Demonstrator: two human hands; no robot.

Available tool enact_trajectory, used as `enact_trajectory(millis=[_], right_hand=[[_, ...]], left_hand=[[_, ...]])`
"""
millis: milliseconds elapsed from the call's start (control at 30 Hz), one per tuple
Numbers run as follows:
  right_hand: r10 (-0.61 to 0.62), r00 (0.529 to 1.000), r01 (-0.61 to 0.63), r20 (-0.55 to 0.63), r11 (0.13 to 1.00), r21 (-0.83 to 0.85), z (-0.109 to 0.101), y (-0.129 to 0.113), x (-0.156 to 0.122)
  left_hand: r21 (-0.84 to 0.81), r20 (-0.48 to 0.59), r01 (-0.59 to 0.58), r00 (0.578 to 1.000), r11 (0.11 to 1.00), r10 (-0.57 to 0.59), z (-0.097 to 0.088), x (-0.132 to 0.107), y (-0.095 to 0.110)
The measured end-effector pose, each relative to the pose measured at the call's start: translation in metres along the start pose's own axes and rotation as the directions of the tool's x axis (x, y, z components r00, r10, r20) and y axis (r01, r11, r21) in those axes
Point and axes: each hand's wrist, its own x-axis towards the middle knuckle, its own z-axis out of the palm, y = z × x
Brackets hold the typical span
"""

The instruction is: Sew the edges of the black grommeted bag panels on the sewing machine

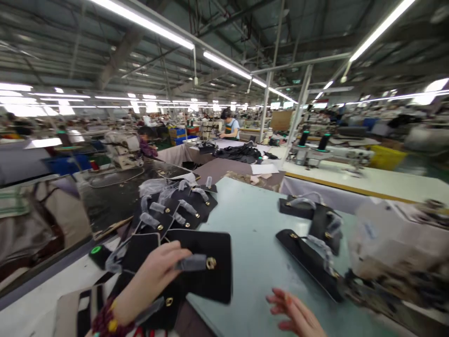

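My left hand (150,278) is closed on a black leather flap (206,267) with a gold clasp and a plastic-wrapped tab, holding it above the pale green table (252,224). Underneath and behind it lies a stack of several similar black flaps (175,210), each with a wrapped tab and gold stud. My right hand (294,316) hovers low over the table with fingers apart, holding nothing. It is nearest to a long black leather piece (308,264) lying to its upper right.
More black leather pieces (310,213) lie at the right centre, beside a blurred clear plastic bag (386,238). A dark sheet (119,194) covers the bench at left. Sewing machines (329,150) and a seated worker (231,127) are farther back.
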Motion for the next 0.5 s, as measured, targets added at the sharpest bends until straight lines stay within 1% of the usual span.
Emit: enact_trajectory(millis=[33, 67, 100, 133, 167, 200, 233, 267, 300, 367, 400, 433, 467, 500], right_hand=[[-0.001, 0.998, -0.002, 0.071, 0.999, 0.045, -0.001, -0.012, -0.003], [-0.001, 0.988, -0.011, 0.156, 0.997, 0.077, -0.004, -0.025, -0.007], [-0.002, 0.97, -0.019, 0.242, 0.996, 0.082, -0.006, -0.037, -0.012], [-0.002, 0.949, -0.015, 0.316, 0.999, 0.052, -0.01, -0.048, -0.018], [-0.001, 0.928, 0.004, 0.372, 1.0, -0.007, -0.013, -0.058, -0.026], [0.0, 0.911, 0.033, 0.413, 0.997, -0.074, -0.016, -0.065, -0.034], [-0.006, 0.906, 0.07, 0.424, 0.988, -0.135, -0.019, -0.071, -0.044], [-0.032, 0.916, 0.114, 0.4, 0.977, -0.182, -0.021, -0.073, -0.053], [-0.083, 0.934, 0.163, 0.347, 0.965, -0.208, -0.022, -0.073, -0.062], [-0.22, 0.955, 0.26, 0.198, 0.943, -0.208, -0.023, -0.067, -0.076], [-0.28, 0.954, 0.297, 0.11, 0.935, -0.193, -0.022, -0.062, -0.08], [-0.322, 0.946, 0.323, 0.033, 0.932, -0.165, -0.022, -0.056, -0.082], [-0.346, 0.938, 0.341, -0.033, 0.933, -0.115, -0.022, -0.051, -0.082], [-0.361, 0.928, 0.357, -0.094, 0.932, -0.053, -0.022, -0.046, -0.08]], left_hand=[[0.015, 0.056, -0.211, 0.976, 0.977, 0.21, 0.012, 0.017, 0.025], [0.022, 0.09, -0.4, 0.914, 0.916, 0.397, 0.025, 0.031, 0.049], [0.024, 0.125, -0.559, 0.824, 0.829, 0.552, 0.039, 0.043, 0.07], [0.028, 0.147, -0.674, 0.734, 0.738, 0.664, 0.053, 0.053, 0.089], [0.032, 0.154, -0.749, 0.658, 0.662, 0.737, 0.067, 0.061, 0.103], [0.034, 0.159, -0.792, 0.606, 0.609, 0.779, 0.082, 0.067, 0.112], [0.029, 0.151, -0.81, 0.583, 0.586, 0.798, 0.096, 0.071, 0.117], [0.014, 0.129, -0.815, 0.576, 0.579, 0.807, 0.11, 0.075, 0.118], [-0.008, 0.098, -0.802, 0.594, 0.597, 0.799, 0.125, 0.076, 0.116], [-0.096, -0.033, -0.743, 0.668, 0.663, 0.744, 0.155, 0.074, 0.107], [-0.156, -0.099, -0.634, 0.773, 0.758, 0.626, 0.17, 0.07, 0.103], [-0.273, -0.146, -0.491, 0.871, 0.827, 0.469, 0.183, 0.065, 0.1], [-0.439, -0.16, -0.276, 0.96, 0.855, 0.228, 0.196, 0.058, 0.1], [-0.618, -0.061, -0.018, 0.998, 0.786, -0.026, 0.207, 0.05, 0.102]])
